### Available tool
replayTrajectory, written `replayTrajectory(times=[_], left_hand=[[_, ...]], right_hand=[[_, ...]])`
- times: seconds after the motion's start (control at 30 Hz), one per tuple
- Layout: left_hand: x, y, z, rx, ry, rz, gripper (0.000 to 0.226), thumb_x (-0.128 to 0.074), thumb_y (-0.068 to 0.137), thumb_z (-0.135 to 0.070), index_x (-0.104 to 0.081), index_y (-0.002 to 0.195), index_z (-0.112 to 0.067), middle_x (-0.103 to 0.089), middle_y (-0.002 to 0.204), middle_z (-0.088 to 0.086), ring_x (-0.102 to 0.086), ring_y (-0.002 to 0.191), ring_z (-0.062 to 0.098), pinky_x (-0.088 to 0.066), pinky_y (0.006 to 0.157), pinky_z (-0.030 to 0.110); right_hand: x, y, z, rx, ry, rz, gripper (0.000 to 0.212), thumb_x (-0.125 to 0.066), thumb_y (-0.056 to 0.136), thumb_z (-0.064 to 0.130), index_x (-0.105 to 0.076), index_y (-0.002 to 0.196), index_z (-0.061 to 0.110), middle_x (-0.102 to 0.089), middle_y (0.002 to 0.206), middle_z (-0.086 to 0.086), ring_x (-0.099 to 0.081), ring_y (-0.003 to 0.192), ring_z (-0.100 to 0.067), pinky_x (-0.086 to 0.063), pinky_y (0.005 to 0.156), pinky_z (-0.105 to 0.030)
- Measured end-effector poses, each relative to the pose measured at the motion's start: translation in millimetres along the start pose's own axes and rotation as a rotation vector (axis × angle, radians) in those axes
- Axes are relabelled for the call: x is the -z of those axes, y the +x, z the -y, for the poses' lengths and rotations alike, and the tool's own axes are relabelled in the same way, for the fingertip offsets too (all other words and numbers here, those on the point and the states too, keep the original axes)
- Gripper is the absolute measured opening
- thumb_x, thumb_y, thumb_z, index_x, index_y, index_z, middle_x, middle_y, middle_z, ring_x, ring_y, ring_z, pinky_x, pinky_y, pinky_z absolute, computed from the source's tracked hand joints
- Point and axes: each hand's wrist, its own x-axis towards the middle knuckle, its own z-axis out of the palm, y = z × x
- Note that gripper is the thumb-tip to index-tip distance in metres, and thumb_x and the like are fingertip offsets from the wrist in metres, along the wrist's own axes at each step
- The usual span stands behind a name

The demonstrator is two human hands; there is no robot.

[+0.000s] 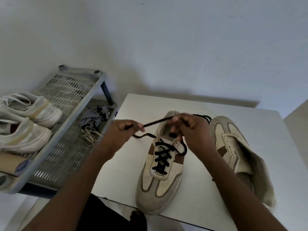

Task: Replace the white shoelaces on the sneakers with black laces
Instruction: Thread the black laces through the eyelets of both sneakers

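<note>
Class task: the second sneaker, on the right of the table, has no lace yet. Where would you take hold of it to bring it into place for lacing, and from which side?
Probably grip the unlaced sneaker at its open collar, nearest the person, coming from above. It lies tilted on a cloth, upper exposed, so that opening offers an edge to pinch. The laced sneaker crowds its left side.

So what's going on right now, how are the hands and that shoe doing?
Left hand and right hand both pinching the black lace. Near sneaker laced in black almost to the top. Second sneaker still unlaced. Nothing in the way.
</note>
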Motion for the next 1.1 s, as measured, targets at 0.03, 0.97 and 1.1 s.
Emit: replayTrajectory(times=[0.03,0.97,1.1], left_hand=[[4,2,2,0.029,-0.095,-0.066,0.020,-0.058,0.093,-0.020,-0.071,0.080,-0.014,-0.046,0.047,-0.012,-0.037,0.046,0.001,-0.031,0.050,0.015],[-26,8,-1,0.165,-0.623,-0.189,0.037,-0.031,0.105,-0.027,-0.061,0.094,-0.008,-0.041,0.053,-0.001,-0.039,0.044,0.010,-0.047,0.050,0.026],[-17,10,3,0.157,-0.483,-0.116,0.047,-0.031,0.104,-0.037,-0.058,0.074,-0.011,-0.027,0.051,-0.004,-0.015,0.040,0.006,-0.013,0.037,0.017]], right_hand=[[3,1,1,-0.023,0.061,-0.084,0.021,-0.054,0.096,0.009,-0.070,0.084,0.017,-0.067,0.067,-0.003,-0.052,0.045,-0.010,-0.045,0.044,-0.020],[-37,-16,-8,0.194,-0.454,0.213,0.023,-0.055,0.096,0.034,-0.072,0.108,0.025,-0.072,0.085,0.004,-0.064,0.070,-0.008,-0.056,0.071,-0.035],[8,10,-10,0.092,-0.407,0.072,0.023,-0.057,0.095,0.013,-0.069,0.112,0.024,-0.063,0.096,0.016,-0.062,0.087,-0.005,-0.051,0.081,-0.019]])
